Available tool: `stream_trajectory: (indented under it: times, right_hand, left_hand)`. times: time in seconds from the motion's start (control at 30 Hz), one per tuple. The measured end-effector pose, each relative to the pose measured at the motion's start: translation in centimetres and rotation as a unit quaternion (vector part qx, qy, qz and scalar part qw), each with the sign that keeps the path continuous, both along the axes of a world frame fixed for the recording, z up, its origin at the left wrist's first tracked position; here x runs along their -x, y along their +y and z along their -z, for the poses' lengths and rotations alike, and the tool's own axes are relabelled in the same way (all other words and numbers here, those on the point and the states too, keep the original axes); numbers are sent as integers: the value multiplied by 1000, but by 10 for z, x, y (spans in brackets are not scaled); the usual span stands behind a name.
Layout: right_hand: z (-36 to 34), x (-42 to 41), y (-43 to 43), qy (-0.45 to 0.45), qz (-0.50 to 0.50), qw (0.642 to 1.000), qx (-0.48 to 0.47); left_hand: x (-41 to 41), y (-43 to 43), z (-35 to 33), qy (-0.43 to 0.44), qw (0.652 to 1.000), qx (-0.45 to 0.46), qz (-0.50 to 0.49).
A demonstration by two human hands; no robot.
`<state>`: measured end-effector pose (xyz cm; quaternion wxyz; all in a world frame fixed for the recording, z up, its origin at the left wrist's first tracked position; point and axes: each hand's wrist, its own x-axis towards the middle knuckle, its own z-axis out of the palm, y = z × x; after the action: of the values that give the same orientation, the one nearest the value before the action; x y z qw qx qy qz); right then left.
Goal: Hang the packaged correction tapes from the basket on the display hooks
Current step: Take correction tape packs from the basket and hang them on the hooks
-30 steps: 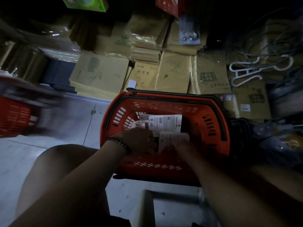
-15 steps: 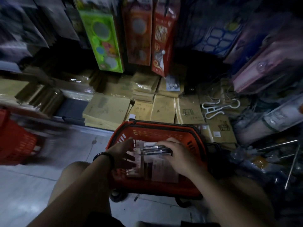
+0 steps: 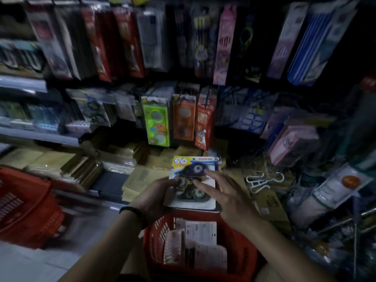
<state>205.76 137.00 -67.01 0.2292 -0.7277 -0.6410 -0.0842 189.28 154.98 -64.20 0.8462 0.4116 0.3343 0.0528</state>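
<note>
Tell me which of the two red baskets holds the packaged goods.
The red basket directly below the hands, at bottom centre; white-backed packages lie inside it. The other red basket, at the left edge, shows no contents and is blurred.

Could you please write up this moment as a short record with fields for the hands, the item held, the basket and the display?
left hand: grips the left edge of the pack
right hand: open, fingers spread over the pack's front
pack: correction tape pack, raised above the basket, not yet on a hook
basket: red, more packs inside
display: hanging packaged goods, blurred
second basket: red, on the floor at left
</note>
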Motion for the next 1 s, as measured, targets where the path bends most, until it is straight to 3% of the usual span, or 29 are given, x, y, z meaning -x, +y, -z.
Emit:
stream_trajectory:
  times: [0.1, 0.2, 0.27, 0.47, 0.77, 1.0]
  right_hand:
    - [-32, -6, -2, -11, -6, 1000, 0]
    - [-77, -5, 5, 107, 3, 993, -44]
    - [-108, -2, 13, 138, 16, 989, -41]
    - [-178, -1, 37, 11, 51, 999, -17]
    - [-261, -22, 60, 17, 23, 996, -80]
    - [-317, -48, 90, -78, 54, 990, -107]
  left_hand:
    - [1, 5, -23, -41, 993, -100, -48]
    - [3, 7, -53, -91, 986, -134, -51]
    - [2, 5, -76, -121, 977, -165, -54]
    - [-7, 8, -137, -167, 953, -240, -83]
    - [-17, 40, -224, -214, 934, -277, -75]
    - [-26, 82, -267, -230, 907, -322, -146]
